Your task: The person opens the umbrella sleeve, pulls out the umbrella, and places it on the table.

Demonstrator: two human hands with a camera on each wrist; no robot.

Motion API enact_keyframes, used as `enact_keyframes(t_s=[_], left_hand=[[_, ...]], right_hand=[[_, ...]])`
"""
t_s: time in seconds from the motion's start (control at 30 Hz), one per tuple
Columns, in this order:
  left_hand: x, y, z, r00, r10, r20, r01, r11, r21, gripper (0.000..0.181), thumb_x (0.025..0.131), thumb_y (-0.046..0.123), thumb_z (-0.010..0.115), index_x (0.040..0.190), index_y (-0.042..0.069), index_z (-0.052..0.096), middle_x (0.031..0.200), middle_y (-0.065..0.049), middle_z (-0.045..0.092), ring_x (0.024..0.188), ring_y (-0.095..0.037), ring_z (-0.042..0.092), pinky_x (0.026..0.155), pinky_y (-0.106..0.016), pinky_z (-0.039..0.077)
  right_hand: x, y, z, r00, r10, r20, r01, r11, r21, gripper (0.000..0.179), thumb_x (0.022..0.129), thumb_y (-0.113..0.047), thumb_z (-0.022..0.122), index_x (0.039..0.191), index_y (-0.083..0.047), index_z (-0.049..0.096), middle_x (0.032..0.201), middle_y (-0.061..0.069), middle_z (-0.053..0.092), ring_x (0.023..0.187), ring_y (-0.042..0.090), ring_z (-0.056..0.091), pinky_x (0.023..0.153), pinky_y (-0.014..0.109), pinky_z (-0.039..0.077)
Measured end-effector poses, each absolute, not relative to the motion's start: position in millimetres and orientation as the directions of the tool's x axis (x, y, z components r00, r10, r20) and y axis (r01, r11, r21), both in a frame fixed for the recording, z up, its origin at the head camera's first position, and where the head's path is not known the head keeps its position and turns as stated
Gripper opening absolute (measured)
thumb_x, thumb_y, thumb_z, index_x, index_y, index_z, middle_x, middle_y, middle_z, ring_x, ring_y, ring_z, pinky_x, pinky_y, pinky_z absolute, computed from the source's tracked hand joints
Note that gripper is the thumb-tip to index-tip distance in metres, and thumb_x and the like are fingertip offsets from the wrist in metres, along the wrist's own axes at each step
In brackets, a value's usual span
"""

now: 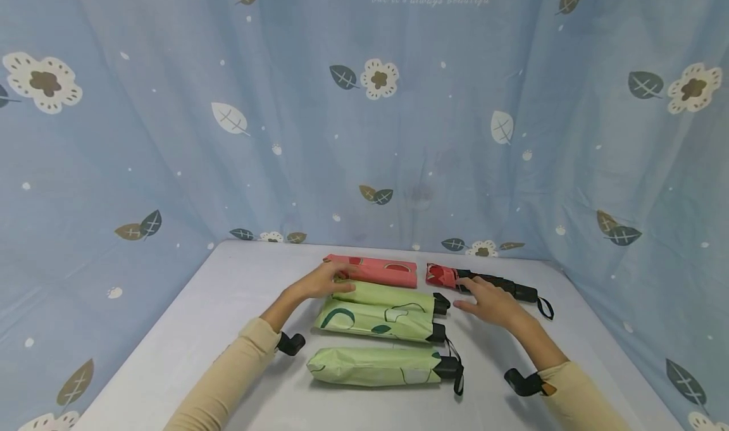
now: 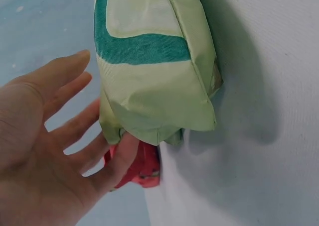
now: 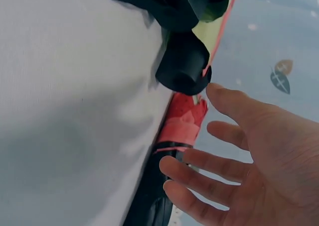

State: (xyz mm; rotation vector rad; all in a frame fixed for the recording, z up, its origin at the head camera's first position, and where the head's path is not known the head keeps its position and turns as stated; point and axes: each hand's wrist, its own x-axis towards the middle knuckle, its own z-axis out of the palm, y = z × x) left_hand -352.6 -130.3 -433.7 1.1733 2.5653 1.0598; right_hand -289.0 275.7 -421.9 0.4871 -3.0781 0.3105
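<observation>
Two light-green folded umbrellas with black ends, the back one (image 1: 387,295) and the middle one (image 1: 373,320), lie side by side across the table. My left hand (image 1: 327,280) is at their left ends, fingers spread, beside a red watermelon-print folded item (image 1: 387,271) behind them. In the left wrist view its fingers reach beside the green cloth (image 2: 154,91); contact is unclear. My right hand (image 1: 492,301) hovers with parted fingers between the green umbrellas' black ends and a red-and-black folded umbrella (image 1: 495,283). In the right wrist view it holds nothing, its thumb near a black end (image 3: 183,61).
Nearer me lies another green folded umbrella (image 1: 376,366) with a black handle and wrist strap. All rest on a white-covered table (image 1: 239,273). A blue curtain (image 1: 433,146) with flowers and leaves hangs behind and at both sides.
</observation>
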Motion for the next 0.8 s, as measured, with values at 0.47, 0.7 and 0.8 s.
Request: enact_keyframes(t_s=[0.47, 0.7, 0.8], left_hand=[[-351.7, -126.6, -434.3, -0.689, 0.721, 0.074, 0.603, 0.513, 0.611, 0.036, 0.096, 0.023, 0.064, 0.128, 0.006, 0.065, 0.129, -0.013, 0.065, 0.125, -0.033, 0.057, 0.102, -0.051, 0.047], [-351.0, -124.0, -434.6, -0.708, 0.704, 0.053, 0.595, 0.555, 0.581, 0.037, 0.095, 0.02, 0.066, 0.129, 0.006, 0.064, 0.131, -0.014, 0.063, 0.123, -0.034, 0.056, 0.099, -0.051, 0.047], [-350.9, -122.7, -435.0, -0.712, 0.701, 0.052, 0.595, 0.562, 0.574, 0.037, 0.094, 0.018, 0.067, 0.129, 0.006, 0.064, 0.131, -0.014, 0.063, 0.122, -0.034, 0.057, 0.098, -0.049, 0.047]], right_hand=[[-290.2, 258.7, -434.5, -0.918, -0.395, 0.033, -0.386, 0.873, -0.299, 0.054, 0.093, -0.04, 0.065, 0.139, -0.012, 0.053, 0.127, 0.019, 0.062, 0.103, 0.034, 0.064, 0.085, 0.06, 0.05], [-289.9, 253.1, -437.8, -0.899, -0.435, 0.049, -0.426, 0.845, -0.325, 0.054, 0.094, -0.037, 0.065, 0.138, -0.009, 0.053, 0.126, 0.019, 0.063, 0.114, 0.039, 0.06, 0.089, 0.059, 0.049], [-290.9, 251.8, -438.7, -0.895, -0.443, 0.051, -0.434, 0.841, -0.322, 0.054, 0.094, -0.036, 0.065, 0.138, -0.009, 0.053, 0.127, 0.019, 0.063, 0.116, 0.038, 0.06, 0.09, 0.058, 0.049]])
